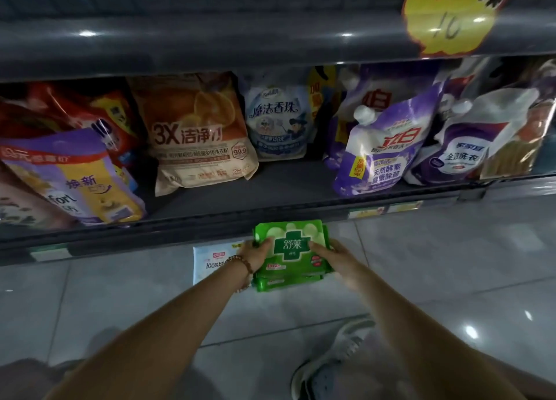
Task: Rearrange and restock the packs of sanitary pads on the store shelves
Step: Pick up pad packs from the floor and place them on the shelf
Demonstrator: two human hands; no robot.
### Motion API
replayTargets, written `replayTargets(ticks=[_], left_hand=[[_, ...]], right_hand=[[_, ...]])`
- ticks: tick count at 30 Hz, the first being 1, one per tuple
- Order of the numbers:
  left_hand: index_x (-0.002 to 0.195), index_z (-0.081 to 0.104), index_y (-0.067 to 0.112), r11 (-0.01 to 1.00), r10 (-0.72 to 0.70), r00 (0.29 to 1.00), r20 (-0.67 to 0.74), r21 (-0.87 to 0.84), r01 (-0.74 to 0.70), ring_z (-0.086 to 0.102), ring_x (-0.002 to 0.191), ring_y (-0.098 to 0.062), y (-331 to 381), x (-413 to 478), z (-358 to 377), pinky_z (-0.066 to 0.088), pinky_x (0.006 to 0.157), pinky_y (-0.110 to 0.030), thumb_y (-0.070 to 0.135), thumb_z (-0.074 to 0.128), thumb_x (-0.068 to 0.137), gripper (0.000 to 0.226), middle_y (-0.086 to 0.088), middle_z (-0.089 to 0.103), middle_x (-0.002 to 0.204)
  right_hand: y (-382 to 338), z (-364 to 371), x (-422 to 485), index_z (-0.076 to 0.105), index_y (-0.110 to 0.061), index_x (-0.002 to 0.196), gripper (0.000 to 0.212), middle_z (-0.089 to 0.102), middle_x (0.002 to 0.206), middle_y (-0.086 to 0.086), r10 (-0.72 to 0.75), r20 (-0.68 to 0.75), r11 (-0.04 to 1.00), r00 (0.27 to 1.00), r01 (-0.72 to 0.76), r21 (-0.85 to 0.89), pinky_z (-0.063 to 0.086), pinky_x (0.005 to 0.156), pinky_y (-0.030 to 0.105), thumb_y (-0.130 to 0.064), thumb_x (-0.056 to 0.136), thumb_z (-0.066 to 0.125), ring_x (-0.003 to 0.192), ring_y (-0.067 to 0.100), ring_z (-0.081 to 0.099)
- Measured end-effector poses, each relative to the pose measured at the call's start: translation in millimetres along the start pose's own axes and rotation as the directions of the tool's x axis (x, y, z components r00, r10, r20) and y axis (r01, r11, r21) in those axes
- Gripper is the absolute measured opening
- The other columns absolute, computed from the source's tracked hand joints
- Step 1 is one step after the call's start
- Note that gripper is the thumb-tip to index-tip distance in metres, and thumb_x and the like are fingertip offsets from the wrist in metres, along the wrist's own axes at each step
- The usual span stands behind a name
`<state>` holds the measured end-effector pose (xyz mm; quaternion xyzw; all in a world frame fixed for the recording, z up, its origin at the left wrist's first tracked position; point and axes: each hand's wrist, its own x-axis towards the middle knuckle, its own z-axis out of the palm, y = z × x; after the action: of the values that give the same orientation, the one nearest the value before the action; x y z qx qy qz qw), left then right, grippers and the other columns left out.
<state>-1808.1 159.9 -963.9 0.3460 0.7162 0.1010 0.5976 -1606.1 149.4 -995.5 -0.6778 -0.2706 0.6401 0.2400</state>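
A dark shelf unit fills the upper half of the view. Its upper shelf lip (210, 41) overhangs a lower shelf board (270, 195), leaving a low slot between them. Pale tiled floor (436, 264) spreads below and is open to the right of the arms.

Laundry refill bags line the board. A beige bag marked 3X (198, 134) leans left of centre and a purple spouted pouch (382, 146) leans to the right. Between them a strip of bare board runs forward to the front edge.

A yellow price sign (448, 17) hangs from the upper lip at the right.

Both forearms reach forward from the bottom corners and meet just below the board's front edge. There they hold a stack of green sanitary pad packs (290, 258), label up, with its far edge just under that lip. The left hand (255, 253) grips the stack's left side, thumb on top. The right hand (331, 256) grips the right side the same way.

A pale blue-and-white pack (210, 261) lies behind the left wrist, which wears a bead bracelet (245, 267).
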Motion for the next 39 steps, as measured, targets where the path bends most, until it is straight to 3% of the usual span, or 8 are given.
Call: replayTargets(ticks=[5,10,14,18,22,29,36,39], left_hand=[[0.146,0.032,0.007,0.996,-0.080,0.997,-0.003,0.027,0.080,0.039,0.134,-0.032,-4,9,-4,0.036,0.109,-0.041,0.055,0.045,0.093,0.073,-0.015,0.036,0.150],[0.145,0.033,0.002,0.995,-0.017,1.000,-0.026,0.100,0.020,0.039,0.134,-0.033,7,-5,-12,0.036,0.108,-0.038,0.050,0.045,0.095,0.071,-0.017,0.035,0.149],[0.136,0.044,-0.003,0.951,0.178,0.984,-0.024,0.262,-0.166,0.049,0.124,-0.033,37,-35,-30,0.037,0.104,-0.036,0.045,0.043,0.097,0.062,-0.020,0.049,0.137],[0.138,0.044,0.011,0.828,0.459,0.888,-0.025,0.374,-0.418,0.049,0.125,-0.022,86,-90,-54,0.036,0.105,-0.029,0.042,0.044,0.098,0.050,-0.007,0.050,0.138],[0.142,0.039,0.019,0.538,0.746,0.665,-0.042,0.627,-0.563,0.047,0.126,-0.020,130,-153,-76,0.041,0.101,-0.029,0.046,0.045,0.095,0.054,-0.004,0.048,0.140],[0.141,0.038,0.027,0.257,0.934,0.358,0.010,0.678,-0.688,0.036,0.132,-0.013,222,-252,-105,0.035,0.105,-0.028,0.046,0.046,0.095,0.050,0.005,0.044,0.141],[0.151,0.017,0.024,0.292,0.939,0.345,0.006,0.521,-0.802,0.024,0.141,-0.016,320,-294,-85,0.023,0.112,-0.026,0.054,0.046,0.092,0.072,0.003,0.020,0.156],[0.152,0.009,0.022,0.346,0.930,0.367,-0.013,0.364,-0.865,0.023,0.142,-0.018,359,-297,-59,0.022,0.117,-0.034,0.055,0.049,0.089,0.082,0.001,0.013,0.158]], right_hand=[[11,15,8,0.058,-0.003,0.120,0.038,0.068,0.102,0.015,0.025,-0.059,0.999,0.998,-0.022,0.050,0.056,0.058,0.025,-0.015,0.086,0.070,0.075,0.019,0.066],[-10,15,-3,0.044,-0.003,0.135,0.060,0.054,0.127,0.012,0.006,-0.131,0.988,0.991,-0.026,-0.151,0.046,0.091,0.034,-0.022,0.086,0.072,0.115,0.031,0.056],[-51,-3,-37,0.036,-0.009,0.146,0.067,0.039,0.149,0.014,-0.223,-0.177,0.919,0.959,0.147,-0.366,0.036,0.107,0.036,-0.025,0.089,0.068,0.135,0.029,0.040],[-113,-27,-102,0.036,-0.018,0.146,0.067,0.042,0.141,-0.001,-0.485,-0.077,0.758,0.871,0.375,-0.533,0.035,0.109,0.034,-0.035,0.089,0.067,0.133,0.019,0.040],[-176,-46,-172,0.033,-0.020,0.147,0.065,0.037,0.146,-0.003,-0.641,0.027,0.563,0.767,0.493,-0.664,0.034,0.102,0.025,-0.035,0.091,0.063,0.135,0.016,0.037],[-280,-84,-266,0.029,-0.024,0.149,0.067,0.027,0.155,-0.002,-0.808,0.010,0.437,0.590,0.610,-0.661,0.026,0.097,0.019,-0.036,0.091,0.062,0.138,0.014,0.031],[-358,-133,-302,0.030,-0.020,0.147,0.067,0.036,0.147,0.000,-0.855,-0.271,0.519,0.443,0.729,-0.446,0.032,0.099,0.026,-0.034,0.090,0.063,0.133,0.020,0.038],[-381,-143,-298,0.025,-0.022,0.149,0.075,0.034,0.148,-0.002,-0.793,-0.361,0.588,0.490,0.771,-0.244,0.033,0.108,0.034,-0.043,0.087,0.063,0.135,0.022,0.036]])
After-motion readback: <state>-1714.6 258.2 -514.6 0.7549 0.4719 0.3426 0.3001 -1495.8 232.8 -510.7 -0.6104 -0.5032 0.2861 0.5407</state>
